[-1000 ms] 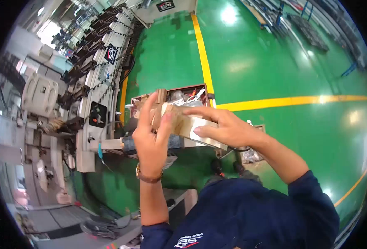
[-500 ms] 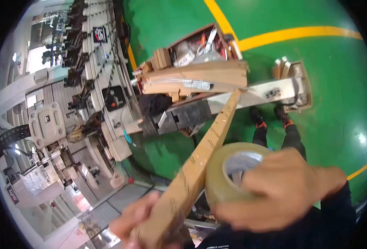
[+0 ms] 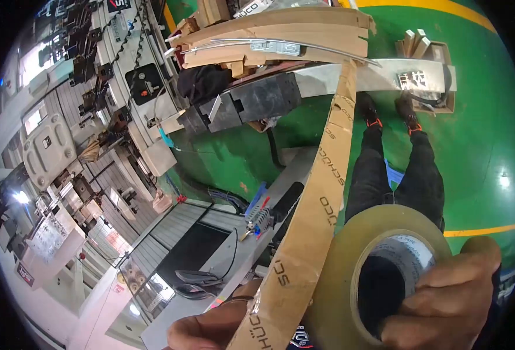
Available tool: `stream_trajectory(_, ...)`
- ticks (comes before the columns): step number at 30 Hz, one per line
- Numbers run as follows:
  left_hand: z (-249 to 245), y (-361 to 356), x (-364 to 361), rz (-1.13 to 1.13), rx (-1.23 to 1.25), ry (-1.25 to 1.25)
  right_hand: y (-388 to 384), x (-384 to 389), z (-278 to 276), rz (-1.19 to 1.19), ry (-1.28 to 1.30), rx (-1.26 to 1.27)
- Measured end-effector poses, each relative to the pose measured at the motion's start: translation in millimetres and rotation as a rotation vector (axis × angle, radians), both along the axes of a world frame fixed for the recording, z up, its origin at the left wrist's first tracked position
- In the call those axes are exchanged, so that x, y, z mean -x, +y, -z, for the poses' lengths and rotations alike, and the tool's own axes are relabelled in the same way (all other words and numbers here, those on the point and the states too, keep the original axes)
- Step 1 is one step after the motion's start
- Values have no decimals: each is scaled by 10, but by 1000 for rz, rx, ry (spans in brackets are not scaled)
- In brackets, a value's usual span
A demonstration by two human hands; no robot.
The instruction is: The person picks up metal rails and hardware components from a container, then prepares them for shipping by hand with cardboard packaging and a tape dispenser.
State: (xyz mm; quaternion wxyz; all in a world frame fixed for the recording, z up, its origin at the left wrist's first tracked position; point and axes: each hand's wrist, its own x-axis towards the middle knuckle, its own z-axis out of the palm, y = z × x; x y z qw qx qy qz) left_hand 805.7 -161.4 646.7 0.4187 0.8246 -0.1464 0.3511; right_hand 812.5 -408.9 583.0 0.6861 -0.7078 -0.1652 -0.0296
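Observation:
A long, narrow cardboard-wrapped piece (image 3: 313,216) printed with SCHÜCO runs from the bottom edge up to the bench at the top. My left hand (image 3: 213,324) is closed around its near end, coming from the left side, with part of the fingers hidden behind the cardboard. Beside it, on the right, is a big roll of clear packing tape (image 3: 336,280). My right hand (image 3: 450,297) grips that roll, with fingers reaching into its core. The roll overlaps the cardboard's right edge in this view.
A narrow bench (image 3: 327,79) with dark padding (image 3: 263,96) crosses the top. Behind it lie cardboard strips (image 3: 304,35) and a metal rod. At right stands a box (image 3: 438,55) with upright pieces. A grey worktop (image 3: 211,254) bears cables and tools; machinery (image 3: 53,149) fills the left.
The view has tilted down, so the bench sits higher and the worktop and legs show more. My right hand and the tape roll have shifted right and look closer. Both hands keep their hold.

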Motion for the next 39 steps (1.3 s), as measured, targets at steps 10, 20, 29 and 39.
stream_trajectory(10, -712, 185, 225, -157, -66, 513, -278, 187, -91, -18, -106, -46)
stream_trajectory(20, 315, -339, -144, -443, 50, 6, -788, 352, 493, -236, -46, 136)
stream_trajectory(29, 392, -274, -287, -152, 686, 197, -553, 822, 1721, -22, 935, -397)
stream_trajectory(39, -353, 549, 898, -131, 989, -56, -502, 661, 2501, 352, 1195, -940)
